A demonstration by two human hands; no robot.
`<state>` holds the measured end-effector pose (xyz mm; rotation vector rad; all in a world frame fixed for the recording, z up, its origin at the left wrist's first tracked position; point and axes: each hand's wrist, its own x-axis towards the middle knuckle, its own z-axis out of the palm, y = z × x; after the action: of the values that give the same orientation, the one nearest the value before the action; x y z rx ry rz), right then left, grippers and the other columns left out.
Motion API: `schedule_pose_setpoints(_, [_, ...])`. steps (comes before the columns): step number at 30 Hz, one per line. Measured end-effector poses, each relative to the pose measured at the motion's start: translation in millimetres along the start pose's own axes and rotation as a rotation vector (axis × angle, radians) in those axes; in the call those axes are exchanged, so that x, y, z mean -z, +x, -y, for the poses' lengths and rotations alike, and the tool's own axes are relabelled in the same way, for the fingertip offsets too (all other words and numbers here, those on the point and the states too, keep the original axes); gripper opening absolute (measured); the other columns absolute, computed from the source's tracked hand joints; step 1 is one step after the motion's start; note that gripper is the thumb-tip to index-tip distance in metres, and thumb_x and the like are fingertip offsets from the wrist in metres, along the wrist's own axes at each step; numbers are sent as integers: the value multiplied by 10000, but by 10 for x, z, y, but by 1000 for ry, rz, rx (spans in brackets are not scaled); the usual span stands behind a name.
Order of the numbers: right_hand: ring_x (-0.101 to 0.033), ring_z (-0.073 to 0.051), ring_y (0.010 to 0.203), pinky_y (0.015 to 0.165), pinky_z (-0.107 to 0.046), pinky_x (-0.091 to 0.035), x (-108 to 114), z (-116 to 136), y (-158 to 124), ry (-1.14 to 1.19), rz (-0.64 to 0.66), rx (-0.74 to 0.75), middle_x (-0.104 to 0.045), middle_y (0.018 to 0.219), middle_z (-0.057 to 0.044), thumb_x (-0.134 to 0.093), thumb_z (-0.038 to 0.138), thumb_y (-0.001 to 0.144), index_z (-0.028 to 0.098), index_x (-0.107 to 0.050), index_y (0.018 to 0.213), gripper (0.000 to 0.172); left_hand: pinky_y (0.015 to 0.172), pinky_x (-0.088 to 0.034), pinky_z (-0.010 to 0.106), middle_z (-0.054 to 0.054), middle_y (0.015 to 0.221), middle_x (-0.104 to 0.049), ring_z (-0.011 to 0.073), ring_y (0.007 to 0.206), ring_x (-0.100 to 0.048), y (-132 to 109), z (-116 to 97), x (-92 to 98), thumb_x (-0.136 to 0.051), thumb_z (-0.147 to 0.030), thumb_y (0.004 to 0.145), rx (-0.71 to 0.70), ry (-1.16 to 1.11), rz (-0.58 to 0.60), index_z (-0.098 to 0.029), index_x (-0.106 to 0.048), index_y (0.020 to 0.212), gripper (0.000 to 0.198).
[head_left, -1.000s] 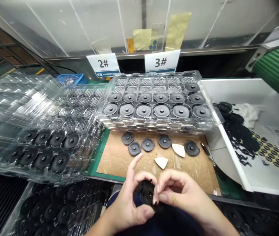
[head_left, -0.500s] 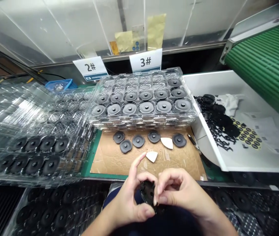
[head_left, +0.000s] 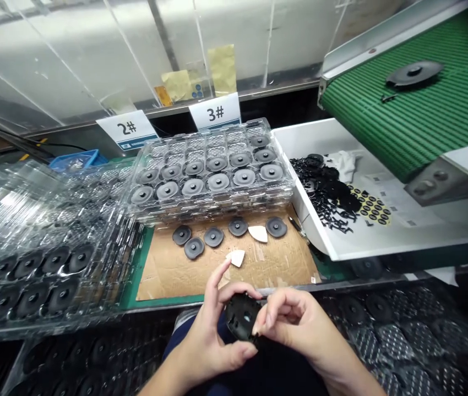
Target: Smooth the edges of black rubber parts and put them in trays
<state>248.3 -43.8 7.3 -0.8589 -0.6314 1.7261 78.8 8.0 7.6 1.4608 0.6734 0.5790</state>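
Note:
In the head view, my left hand (head_left: 217, 330) grips a round black plastic part (head_left: 240, 318) by its edges, thumb below and fingers above. The part is tilted, and a small light hole shows near its middle. My right hand (head_left: 295, 322) is closed in a pinch at the part's right edge; anything small between its fingertips is hidden. Past my hands, several dark grey discs with centre knobs (head_left: 213, 237) lie on a cardboard sheet (head_left: 168, 280). Two white wedge-shaped pieces (head_left: 257, 234) lie among them, the nearer one just beyond my left index fingertip.
Stacked clear trays (head_left: 205, 201) hold grey discs behind the cardboard. More clear trays (head_left: 105, 242) stand left. A white bin (head_left: 366, 250) at right contains black parts (head_left: 328, 187) and ring stickers (head_left: 372, 206). Above it, a green conveyor (head_left: 382, 126) carries a grey disc (head_left: 415, 73).
My view has swung right, showing more of the conveyor and a disc on it. The black part has turned more face-on, with my right fingers still at its edge.

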Motion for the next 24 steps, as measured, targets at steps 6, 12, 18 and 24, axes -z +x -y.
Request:
schedule_pose_setpoints(6, [-550,-88,661,606,-184,-423,159,-93,-279,-350,-236,165,-597,727,15,-665,162,734,210,-655,836,113,959,-301,409,57,1124,-546,248,1062,-502,-20,19,-84,-587,-500,713,67,108,-111,-321,-53,1346,847])
schedule_pose_setpoints(12, [-538,-121,628,616,-229,-428,198,-224,-393,-862,-356,346,-606,690,-7,-666,300,740,229,-712,889,171,748,-456,335,73,1029,-608,212,854,-582,40,182,-254,-505,-548,747,300,-88,0,-253,-169,1336,740])
schedule_pose_setpoints(18, [-610,-163,732,678,-257,-478,1012,-302,-795,-942,-749,113,-662,759,-22,-583,324,807,190,-695,757,181,471,-405,257,157,1074,-601,203,729,-611,35,355,-520,-373,-571,806,444,-278,192,-257,-55,1361,713])
schedule_pose_setpoints(24, [-563,-176,948,822,-377,-467,2539,-59,-1549,-1012,-1425,-366,-564,1100,-63,-487,313,888,167,-560,1049,230,703,-426,319,78,1037,-629,175,783,-593,95,333,-565,-496,-382,821,439,-173,212,-238,-503,1154,363])
